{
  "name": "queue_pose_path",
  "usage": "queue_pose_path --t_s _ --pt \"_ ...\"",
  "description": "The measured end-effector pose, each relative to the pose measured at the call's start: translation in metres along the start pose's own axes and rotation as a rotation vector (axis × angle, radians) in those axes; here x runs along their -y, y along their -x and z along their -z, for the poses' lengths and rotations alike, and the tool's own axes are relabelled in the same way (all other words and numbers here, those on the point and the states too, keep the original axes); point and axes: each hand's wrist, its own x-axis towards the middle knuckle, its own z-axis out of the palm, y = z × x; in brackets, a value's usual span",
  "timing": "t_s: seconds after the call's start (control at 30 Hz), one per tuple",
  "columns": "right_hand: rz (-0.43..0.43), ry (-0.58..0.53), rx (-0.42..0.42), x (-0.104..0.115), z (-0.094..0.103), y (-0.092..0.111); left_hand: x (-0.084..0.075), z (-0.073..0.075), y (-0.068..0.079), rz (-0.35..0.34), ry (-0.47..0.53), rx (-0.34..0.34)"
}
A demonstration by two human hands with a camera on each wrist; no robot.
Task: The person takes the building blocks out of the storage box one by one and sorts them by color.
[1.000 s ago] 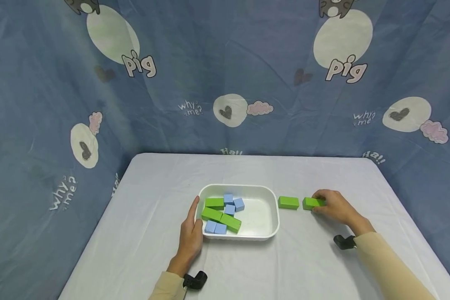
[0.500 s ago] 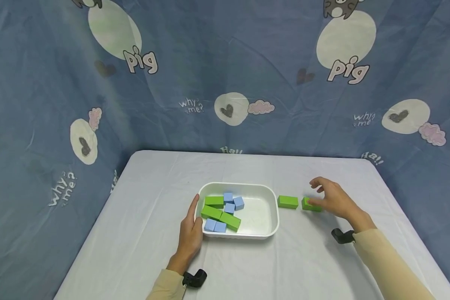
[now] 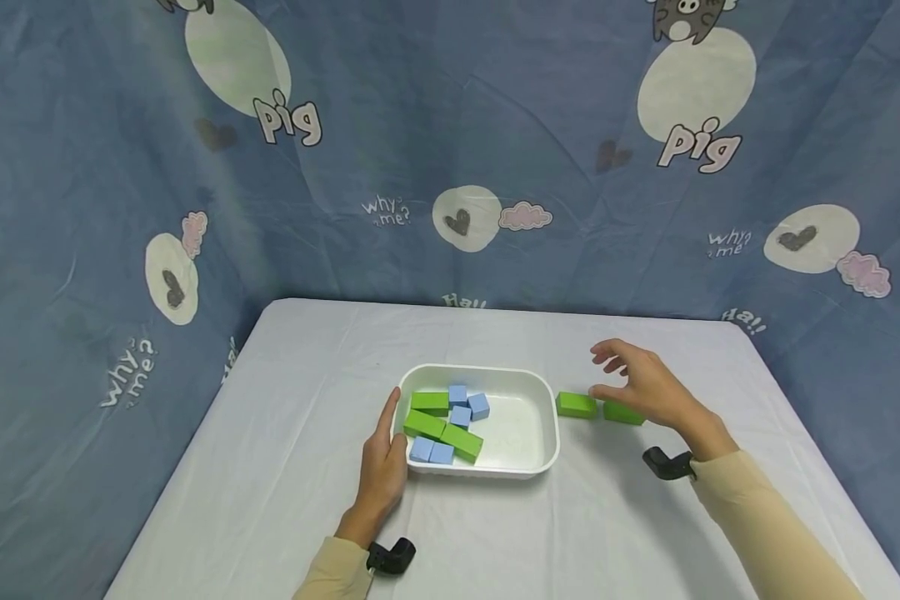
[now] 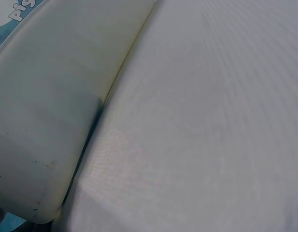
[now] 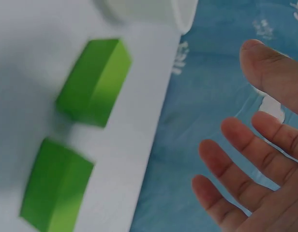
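Note:
A white plastic tray (image 3: 521, 437) holds 3 long green blocks (image 3: 461, 442) and several small blue cubes (image 3: 478, 407), gathered in its left half. Along the tray's left side rests my left hand (image 3: 381, 477), its index finger straight against the rim and its thumb near the front corner. The left wrist view shows only the tray's outer wall (image 4: 47, 111). My right hand (image 3: 656, 390) hovers with spread fingers and nothing in them. Below it lie two more green blocks, one near the tray (image 3: 576, 406) and one farther right (image 3: 622, 413), lined up with a gap between them.
A white cloth (image 3: 480, 542) covers the table. Behind it and at the left hangs a blue printed curtain (image 3: 345, 267). Each wrist carries a black camera mount, the left mount (image 3: 392, 557) close to the table's front.
My right hand has let go of the right-hand green block, then risen and moved left toward the tray. That block stays on the table. My left hand has kept its place.

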Motion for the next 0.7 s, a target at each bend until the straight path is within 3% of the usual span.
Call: queue_pose_path --t_s 0.33,0.7 --pt "0.107 -0.041 0.026 0.038 -0.007 -0.022 0.003 0.000 0.001 0.014 0.015 0.003" --pt "0.136 -0.060 0.087 0.070 -0.022 -0.044 -0.001 -0.001 0.001 0.022 0.012 0.007"
